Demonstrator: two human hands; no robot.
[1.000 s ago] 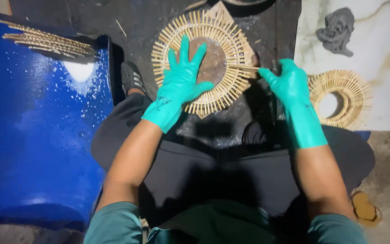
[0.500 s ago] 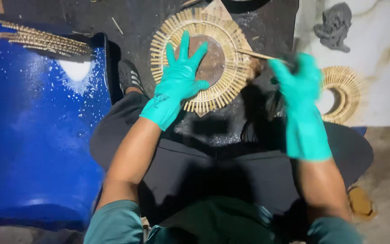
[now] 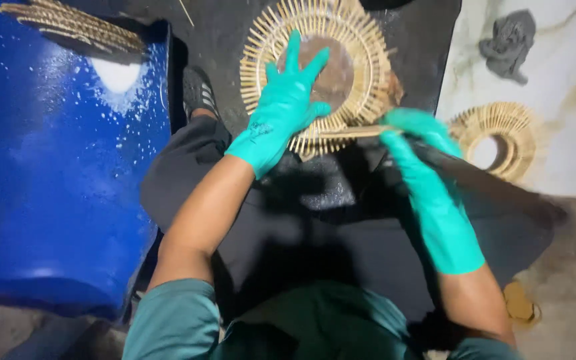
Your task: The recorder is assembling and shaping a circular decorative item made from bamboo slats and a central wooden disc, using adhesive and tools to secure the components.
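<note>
Matt woven cane ring (image 3: 318, 70), smooth teal rubber gloves on hands (image 3: 281, 110), glossy blue plastic drum (image 3: 55, 180), crumpled grey cloth (image 3: 508, 43), veined marble floor (image 3: 568, 80).

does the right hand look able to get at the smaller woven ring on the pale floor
Probably yes: the smaller woven ring lies uncovered just beyond the right hand, nothing between them, but that hand already holds a thin stick.

One head-worn view looks steeply down, close over the lap and floor (image 3: 568, 293).

woven ring (image 3: 368, 60) on lap | second ring (image 3: 501, 137) right | stick bundle (image 3: 68, 25) far left
</note>
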